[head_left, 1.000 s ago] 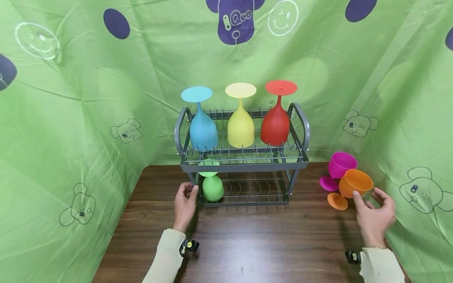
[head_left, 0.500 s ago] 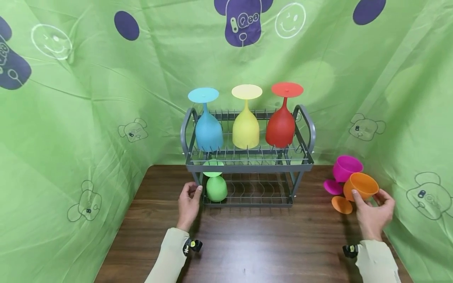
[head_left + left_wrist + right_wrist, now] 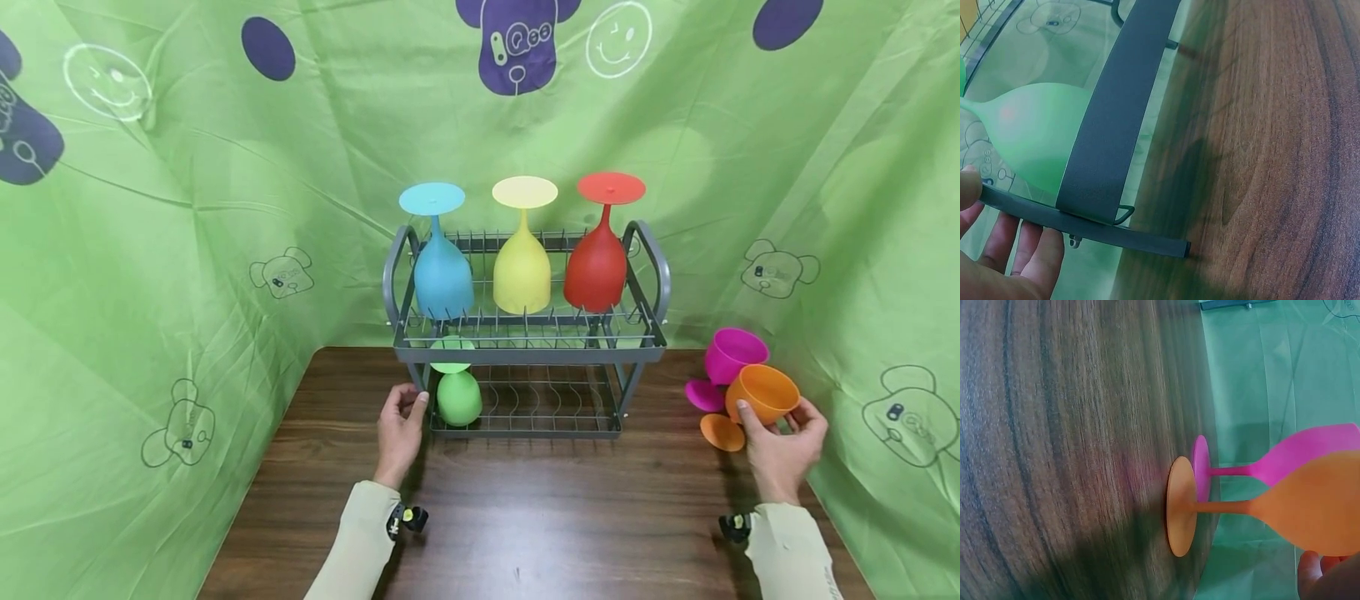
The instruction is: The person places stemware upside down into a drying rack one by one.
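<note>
Counting now: one orange goblet (image 3: 759,398) in the right fingers (image 3: 810,414), one magenta goblet (image 3: 731,360) just beyond; one rack (image 3: 528,355) in the left fingers (image 3: 394,402), one green goblet (image 3: 459,400) beside; higher, blue goblet (image 3: 443,279), yellow goblet (image 3: 522,275), red goblet (image 3: 596,271). Making six!

Rack (image 3: 528,356) on table (image 3: 517,508): three goblets (image 3: 521,279) across upper tier (image 3: 480,355), lone goblet (image 3: 459,400) at lower tier's (image 3: 540,433) left end; at right, front goblet (image 3: 759,397) (rear goblet (image 3: 733,354) behind).

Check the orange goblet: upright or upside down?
Upright: in the head view, the orange goblet opens upward, with its foot at the bottom.
</note>
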A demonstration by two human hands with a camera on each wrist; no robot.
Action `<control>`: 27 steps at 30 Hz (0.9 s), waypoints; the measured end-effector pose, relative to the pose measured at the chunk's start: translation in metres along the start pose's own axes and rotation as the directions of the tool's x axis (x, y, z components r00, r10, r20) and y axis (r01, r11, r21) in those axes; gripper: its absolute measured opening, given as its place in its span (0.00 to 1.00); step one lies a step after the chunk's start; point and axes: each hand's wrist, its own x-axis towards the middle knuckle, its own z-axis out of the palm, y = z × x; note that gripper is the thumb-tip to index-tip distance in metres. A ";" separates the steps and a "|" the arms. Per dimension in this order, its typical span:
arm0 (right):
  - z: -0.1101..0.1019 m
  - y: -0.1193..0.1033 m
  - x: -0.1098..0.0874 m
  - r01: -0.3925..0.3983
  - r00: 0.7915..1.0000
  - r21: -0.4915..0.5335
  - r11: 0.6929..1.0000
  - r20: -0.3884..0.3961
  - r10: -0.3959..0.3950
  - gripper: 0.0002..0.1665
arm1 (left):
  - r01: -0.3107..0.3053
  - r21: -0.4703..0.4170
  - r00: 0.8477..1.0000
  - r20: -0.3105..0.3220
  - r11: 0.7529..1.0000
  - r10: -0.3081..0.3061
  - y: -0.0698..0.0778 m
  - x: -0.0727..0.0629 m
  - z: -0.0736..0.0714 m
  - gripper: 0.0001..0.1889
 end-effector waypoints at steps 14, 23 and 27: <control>-0.008 -0.011 -0.008 -0.002 1.000 0.058 0.998 0.003 0.002 0.49 | -0.004 0.006 1.000 0.010 1.000 0.004 0.000 -0.001 -0.001 0.13; -0.010 -0.038 -0.036 0.118 0.990 -0.155 0.981 0.095 -0.104 0.50 | -0.003 0.027 1.000 0.027 1.000 0.002 0.002 -0.001 -0.004 0.14; -0.009 -0.046 -0.058 0.165 0.978 -0.182 0.969 0.161 -0.136 0.50 | -0.003 0.028 1.000 0.006 1.000 0.003 0.004 -0.001 -0.006 0.14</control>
